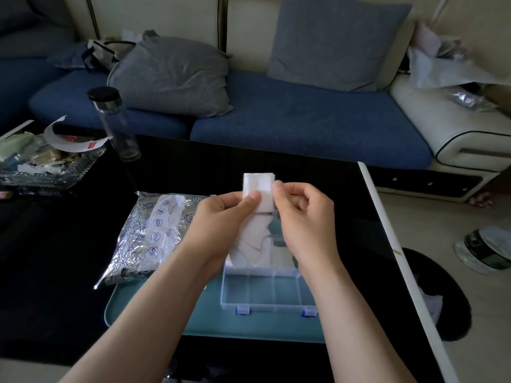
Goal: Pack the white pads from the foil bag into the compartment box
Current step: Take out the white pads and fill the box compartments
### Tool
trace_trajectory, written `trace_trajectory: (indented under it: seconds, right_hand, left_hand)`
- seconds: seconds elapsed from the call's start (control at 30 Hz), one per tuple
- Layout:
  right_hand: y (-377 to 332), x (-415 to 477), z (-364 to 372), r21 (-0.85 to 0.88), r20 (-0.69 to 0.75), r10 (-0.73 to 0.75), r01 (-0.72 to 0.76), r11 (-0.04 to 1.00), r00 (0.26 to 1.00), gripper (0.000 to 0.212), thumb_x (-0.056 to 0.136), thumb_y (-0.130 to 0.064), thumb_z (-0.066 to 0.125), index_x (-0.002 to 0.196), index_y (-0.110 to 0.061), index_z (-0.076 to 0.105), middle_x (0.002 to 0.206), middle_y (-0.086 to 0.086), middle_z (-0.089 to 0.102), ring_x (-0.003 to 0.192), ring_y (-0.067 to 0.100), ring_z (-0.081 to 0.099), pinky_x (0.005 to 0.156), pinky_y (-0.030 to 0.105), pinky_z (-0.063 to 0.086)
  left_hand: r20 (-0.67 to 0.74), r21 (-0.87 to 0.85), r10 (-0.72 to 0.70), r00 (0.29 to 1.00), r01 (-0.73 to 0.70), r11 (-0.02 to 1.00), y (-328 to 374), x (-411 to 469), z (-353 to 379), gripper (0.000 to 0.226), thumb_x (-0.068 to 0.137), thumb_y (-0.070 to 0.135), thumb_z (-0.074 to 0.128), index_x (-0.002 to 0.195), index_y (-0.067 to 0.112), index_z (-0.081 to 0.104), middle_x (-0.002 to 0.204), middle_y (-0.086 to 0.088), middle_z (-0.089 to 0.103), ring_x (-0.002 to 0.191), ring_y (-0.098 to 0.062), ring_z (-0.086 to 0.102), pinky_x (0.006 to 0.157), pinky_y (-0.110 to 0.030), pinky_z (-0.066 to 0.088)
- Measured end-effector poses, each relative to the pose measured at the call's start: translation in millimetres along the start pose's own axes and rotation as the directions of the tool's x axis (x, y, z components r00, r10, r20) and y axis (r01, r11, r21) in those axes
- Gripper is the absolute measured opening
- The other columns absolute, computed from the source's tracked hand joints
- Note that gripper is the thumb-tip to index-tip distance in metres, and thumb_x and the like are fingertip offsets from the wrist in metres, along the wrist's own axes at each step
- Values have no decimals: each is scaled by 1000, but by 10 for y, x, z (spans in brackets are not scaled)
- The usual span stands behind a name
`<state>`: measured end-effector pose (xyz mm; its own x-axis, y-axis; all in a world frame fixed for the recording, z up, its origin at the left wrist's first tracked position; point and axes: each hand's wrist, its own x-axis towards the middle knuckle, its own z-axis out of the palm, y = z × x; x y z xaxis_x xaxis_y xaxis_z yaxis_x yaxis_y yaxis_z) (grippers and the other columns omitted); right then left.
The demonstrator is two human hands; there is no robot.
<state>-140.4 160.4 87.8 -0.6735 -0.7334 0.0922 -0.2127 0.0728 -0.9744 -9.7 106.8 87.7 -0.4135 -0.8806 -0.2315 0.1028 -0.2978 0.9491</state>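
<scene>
1. Table [55, 272]: black and glossy. Its white edge runs down the right side, close to the tray's right end. Bare dark surface lies to the left of the foil bag.
2. Tray [249, 327]: teal, with rounded corners. It carries the bag and the box, and a bare strip lies in front of the box.
3. Foil bag [149, 236]: crinkled silver with a white printed label. It lies flat across the tray's left far corner and overhangs the rim, just beside the box.
4. Box [265, 294]: clear plastic, lying open, with two blue latches on its near edge. The near half shows dividers and holds nothing.
5. Left hand [221, 217]: raised above the box, thumb pressed on the held pad's face, gripping it.
6. Right hand [304, 217]: fingers curled, thumb tip pinching the held pad's right edge.
7. Loose pads [254, 250]: white squares piled unevenly in the box's far half, partly hidden by the hands.
8. Held pad [260, 186]: white, rectangular, upright between both hands.
</scene>
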Motion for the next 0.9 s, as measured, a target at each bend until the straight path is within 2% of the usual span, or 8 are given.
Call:
trace_trajectory:
  seconds: [0.1,0.17,0.27,0.37,0.5,0.6,0.7,0.9]
  right_hand:
    - [77,52,-66,-184,-29,-53,47,982,998,16,107,-26,60,110,-19,74,97,-7,76,88,5,70,68,8,48]
    - [170,79,-129,-328,-31,-38,26,944,999,23,105,-11,57,117,-18,75,108,-3,75,97,11,70,67,4,44]
    - [326,112,-164,-495,17,29,-17,869,999,34,102,-5,51,124,-15,75,121,4,75,108,20,70,80,18,46]
    - [436,107,-64,-553,114,76,0,833,991,31,107,-11,51,125,-15,76,123,2,76,113,22,71,94,29,53]
    - [531,78,166,-579,275,67,109,808,959,29,110,-20,50,128,-22,72,127,-4,74,106,21,69,105,47,52]
    - [530,108,323,-615,391,73,202,762,917,34,110,-20,49,140,-27,63,127,-2,72,119,24,62,110,46,44]
    - [494,135,468,-656,461,104,259,709,882,42,111,-18,43,150,-31,51,130,0,69,135,23,50,110,43,33]
    - [505,159,627,-693,425,157,209,690,891,48,104,-27,60,150,-31,49,137,-4,67,137,27,52,111,41,28]
  left_hand:
    - [-175,-32,-38,984,33,999,-7,53,-103,26,101,26,70,96,0,76,92,-28,76,74,-31,72,73,-51,63]
    - [-254,-61,-51,966,37,997,-10,90,-184,24,102,24,70,92,3,76,82,-20,76,61,-26,71,61,-42,63]
    - [-306,-62,-45,951,27,998,-16,110,-264,25,102,26,70,88,6,76,82,-17,76,63,-27,71,69,-46,63]
    - [-382,32,18,924,-6,999,-10,97,-315,26,102,26,70,86,7,76,79,-16,77,68,-27,70,75,-53,63]
    - [-400,93,49,915,-12,996,3,108,-365,27,102,27,70,89,4,75,94,-28,75,72,-31,69,79,-64,60]
    - [-374,119,27,927,20,993,11,151,-412,27,103,27,68,89,5,76,83,-19,78,64,-25,71,64,-43,64]
    - [-334,137,3,943,45,990,25,185,-416,28,103,26,68,91,2,76,75,-14,76,55,-17,68,50,-27,56]
    - [-295,127,-35,955,76,989,-3,276,-436,35,103,29,67,98,-4,73,99,-31,73,70,-28,66,68,-42,55]
